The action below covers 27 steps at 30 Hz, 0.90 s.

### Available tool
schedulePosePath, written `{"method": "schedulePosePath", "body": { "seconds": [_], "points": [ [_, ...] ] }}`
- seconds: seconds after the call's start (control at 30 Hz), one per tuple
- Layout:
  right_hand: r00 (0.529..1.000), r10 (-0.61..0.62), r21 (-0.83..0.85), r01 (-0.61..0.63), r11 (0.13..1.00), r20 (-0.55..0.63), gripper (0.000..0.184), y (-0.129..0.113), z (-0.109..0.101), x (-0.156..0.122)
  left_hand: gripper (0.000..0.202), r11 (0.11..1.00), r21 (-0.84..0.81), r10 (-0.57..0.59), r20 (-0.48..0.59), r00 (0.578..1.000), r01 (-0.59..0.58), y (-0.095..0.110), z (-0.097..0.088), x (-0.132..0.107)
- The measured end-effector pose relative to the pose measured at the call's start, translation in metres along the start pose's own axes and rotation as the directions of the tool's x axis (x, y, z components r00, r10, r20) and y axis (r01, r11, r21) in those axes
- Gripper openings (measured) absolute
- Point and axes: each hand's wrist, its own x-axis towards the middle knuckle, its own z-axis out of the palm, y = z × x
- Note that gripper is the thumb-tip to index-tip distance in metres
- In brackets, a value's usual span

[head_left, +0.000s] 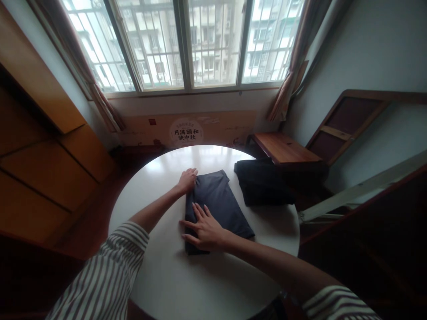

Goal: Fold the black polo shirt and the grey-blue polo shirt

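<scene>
A dark grey folded garment (222, 200), possibly trousers, lies on a round white table (150, 266). My right hand (205, 229) rests flat on its near left part with fingers spread, some reaching over the left edge. At the garment's far left corner, my left hand (187, 180) lies palm down with its fingers stretched out against the edge. Neither hand lifts the cloth. To the right, close to the table's rim, sits a black folded cloth item (262, 182), apart from both hands.
Beyond the table a wooden bench (285, 148) stands below the barred window (213, 44). A printed banner box (213, 126) lines the wall under the sill. Wooden cabinets (50, 169) are on the left, and a wooden-framed panel (350, 120) leans at the right.
</scene>
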Motion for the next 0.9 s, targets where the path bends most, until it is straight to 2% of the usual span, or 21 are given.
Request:
{"method": "schedulePosePath", "body": {
  "seconds": [0.1,0.17,0.27,0.4,0.57,0.7,0.8,0.9],
  "points": [
    [1.0,0.025,0.011,-0.025,1.0,0.001,0.066,-0.005,-0.001,0.0,0.057,0.996,-0.002,0.091,0.107,0.99,-0.092,0.024,0.014,-0.003],
    [0.999,0.047,0.024,-0.047,0.999,0.004,0.07,-0.009,0.0,0.0,0.068,0.996,0.007,0.087,0.187,0.978,-0.09,0.033,0.021,-0.003],
    [0.998,0.067,0.053,-0.066,0.996,-0.008,0.081,-0.019,0.004,-0.006,0.074,0.998,0.0,0.055,0.251,0.967,-0.057,0.035,0.022,0.003],
    [0.998,0.063,0.086,-0.062,0.994,-0.018,0.089,-0.034,0.009,-0.022,0.066,0.999,-0.019,0.037,0.259,0.965,-0.033,0.029,0.017,0.017],
    [0.999,0.006,0.115,-0.001,0.993,-0.039,0.092,-0.053,0.022,-0.05,0.054,1.0,-0.005,-0.017,0.196,0.98,0.018,0.027,0.011,0.033],
    [0.996,-0.047,0.134,0.057,0.989,-0.08,0.083,-0.06,0.024,-0.068,0.05,0.999,0.035,-0.016,0.044,0.999,0.015,0.035,0.0,0.032],
    [0.962,0.013,0.147,0.028,0.989,-0.273,0.056,-0.04,0.006,-0.073,0.048,0.998,0.009,-0.068,-0.095,0.993,0.069,0.039,-0.01,0.007],
    [0.874,0.169,0.153,-0.111,0.982,-0.455,0.032,0.004,-0.021,-0.067,0.054,0.993,-0.01,-0.119,-0.161,0.98,0.119,0.037,-0.014,-0.041]
  ]
}}
